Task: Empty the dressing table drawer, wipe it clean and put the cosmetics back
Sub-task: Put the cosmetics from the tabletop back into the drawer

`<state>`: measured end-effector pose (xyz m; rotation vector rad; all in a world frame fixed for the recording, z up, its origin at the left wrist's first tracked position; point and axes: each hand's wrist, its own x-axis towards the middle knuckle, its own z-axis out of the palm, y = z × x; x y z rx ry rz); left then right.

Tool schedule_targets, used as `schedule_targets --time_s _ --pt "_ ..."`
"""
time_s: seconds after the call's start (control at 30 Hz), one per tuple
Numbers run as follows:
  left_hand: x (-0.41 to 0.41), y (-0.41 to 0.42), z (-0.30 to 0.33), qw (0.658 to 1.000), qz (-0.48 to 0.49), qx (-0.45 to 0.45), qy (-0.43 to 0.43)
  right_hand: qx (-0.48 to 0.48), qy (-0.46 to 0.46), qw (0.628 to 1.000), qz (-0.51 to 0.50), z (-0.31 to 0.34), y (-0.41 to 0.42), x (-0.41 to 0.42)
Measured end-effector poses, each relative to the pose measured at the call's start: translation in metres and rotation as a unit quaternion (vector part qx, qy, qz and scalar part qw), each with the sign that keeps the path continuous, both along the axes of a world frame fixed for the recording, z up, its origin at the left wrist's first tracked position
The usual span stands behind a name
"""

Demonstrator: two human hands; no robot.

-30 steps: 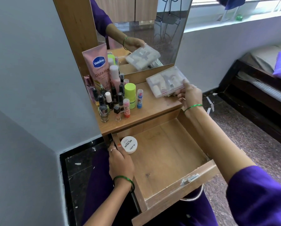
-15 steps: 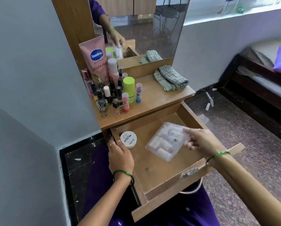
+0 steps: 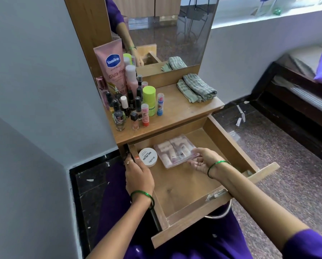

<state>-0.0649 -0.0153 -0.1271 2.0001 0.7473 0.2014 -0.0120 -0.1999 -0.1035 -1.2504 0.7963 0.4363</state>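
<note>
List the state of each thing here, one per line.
drawer: pulled open
clear plastic case: closed, low in the drawer, held
nail polish jar: lid on, in the drawer
right hand: grips the case
left hand: rests on the drawer's side
checked cloth: folded on the tabletop
Vaseline tube: upright

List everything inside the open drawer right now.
The drawer holds a round white nail polish remover tub at the back left and a clear plastic case of small cosmetics, held by the right hand. The floor beneath both is covered.
</note>
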Motion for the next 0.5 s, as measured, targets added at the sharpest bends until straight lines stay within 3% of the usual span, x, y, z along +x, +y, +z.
schedule_targets --time_s 0.5 --pt "0.0002 -0.0004 0.0003 1.0 -0.002 0.009 0.004 -0.023 0.005 1.0 0.018 -0.0095 0.0097 -0.0035"
